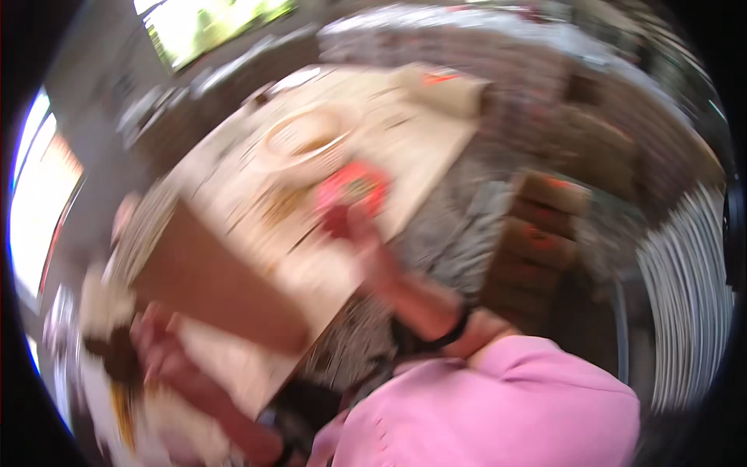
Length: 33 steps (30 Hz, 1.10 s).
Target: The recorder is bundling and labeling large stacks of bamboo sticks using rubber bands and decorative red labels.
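Motion blur smears the whole view. My left hand [162,354] is at the lower left, beside the lower edge of a large brown cardboard-like stack or box [222,276]. A dark brown thing [117,354] lies against its outer side; whether the hand holds it is unclear. My right hand [356,233] reaches over the wooden table [424,167], with its fingertips at a bright red thing [359,185] that has a greenish middle. A darker red patch shows at those fingers, but I cannot make out a grip.
A pale round basket [307,140] stands on the table beyond the red thing. A tan box [443,89] is at the table's far end. Stacked brown boxes [537,237] stand to the right, near a pile of pale sheets [685,311]. Wrapped stacks [467,39] line the back.
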Available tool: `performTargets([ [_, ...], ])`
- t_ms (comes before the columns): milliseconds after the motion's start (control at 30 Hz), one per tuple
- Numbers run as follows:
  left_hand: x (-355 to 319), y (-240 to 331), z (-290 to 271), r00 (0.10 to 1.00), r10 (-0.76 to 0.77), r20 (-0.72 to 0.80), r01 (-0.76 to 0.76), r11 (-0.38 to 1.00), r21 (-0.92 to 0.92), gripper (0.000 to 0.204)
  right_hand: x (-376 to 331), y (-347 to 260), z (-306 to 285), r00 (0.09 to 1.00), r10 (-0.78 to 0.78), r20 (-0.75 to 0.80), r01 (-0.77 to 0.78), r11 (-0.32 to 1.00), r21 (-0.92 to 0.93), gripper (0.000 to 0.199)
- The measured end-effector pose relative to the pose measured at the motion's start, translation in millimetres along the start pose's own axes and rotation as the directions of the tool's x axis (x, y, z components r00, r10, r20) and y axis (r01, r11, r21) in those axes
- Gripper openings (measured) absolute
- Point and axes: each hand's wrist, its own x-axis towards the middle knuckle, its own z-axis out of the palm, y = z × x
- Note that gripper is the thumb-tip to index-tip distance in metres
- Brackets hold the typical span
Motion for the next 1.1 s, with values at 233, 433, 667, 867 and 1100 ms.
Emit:
performTargets([
  [233, -37, -8, -5, 0.927, 0.362, 0.1, 0.045, -0.37, 0.928, 0.093, -27, 12, 70, 0.958, 0.053, 0.281, 0.029, 0.96, -0.279, 0.087],
  [433, -13, -9, 15, 0.938, 0.338, 0.078, 0.013, -0.259, 0.966, 0.126, -1, 31, 119, 0.866, 0.078, 0.495, 0.083, 0.952, -0.294, 0.102],
  [667, -8, -17, -12, 0.894, 0.381, 0.236, -0.091, -0.361, 0.928, 0.119, 7, 39, 179, 0.769, 0.372, 0.521, -0.246, 0.923, -0.296, 0.097],
  [867, -4, 11, -2, 0.939, 0.285, 0.191, -0.107, -0.285, 0.953, 0.103, 20, 45, 162, 0.713, 0.293, 0.637, 0.0, 0.908, -0.418, 0.099],
  [1100, 22, 8, 26, 0.902, 0.301, 0.311, -0.117, -0.522, 0.845, 0.106, -7, 78, 132, 0.78, 0.264, 0.567, 0.025, 0.892, -0.45, 0.099],
])
